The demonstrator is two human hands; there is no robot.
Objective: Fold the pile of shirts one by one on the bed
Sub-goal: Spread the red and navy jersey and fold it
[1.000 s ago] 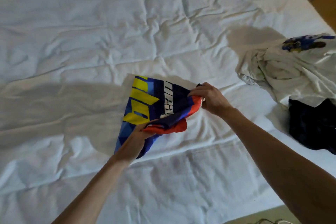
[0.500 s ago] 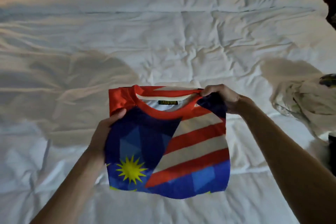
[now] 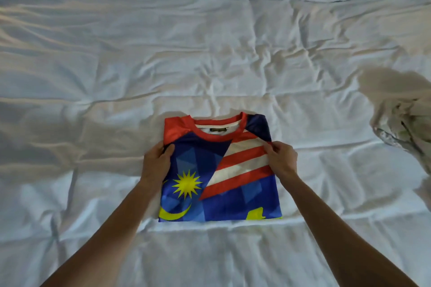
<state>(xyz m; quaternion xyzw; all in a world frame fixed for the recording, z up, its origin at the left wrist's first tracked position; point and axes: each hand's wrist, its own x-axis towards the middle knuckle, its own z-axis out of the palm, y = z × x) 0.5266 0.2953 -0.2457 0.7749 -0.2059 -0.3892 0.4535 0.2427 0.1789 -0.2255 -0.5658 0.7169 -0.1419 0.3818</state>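
A folded jersey (image 3: 219, 175), blue with red and white stripes, a yellow star and a crescent, lies flat on the white bed (image 3: 210, 53) with its red collar pointing away from me. My left hand (image 3: 157, 162) grips its left edge, thumb on top of the cloth. At the right edge, my right hand (image 3: 281, 158) pinches the fabric between thumb and fingers. A crumpled white shirt (image 3: 403, 128) lies at the far right, partly cut off by the frame.
The wrinkled white duvet stretches all around the jersey, wide to the left and toward the far end. The pile with the white shirt occupies the right edge of the bed.
The jersey was bunched in my hands, then held up folded in the air. Now it lies flat on the bed, and both hands have slid down to its side edges.
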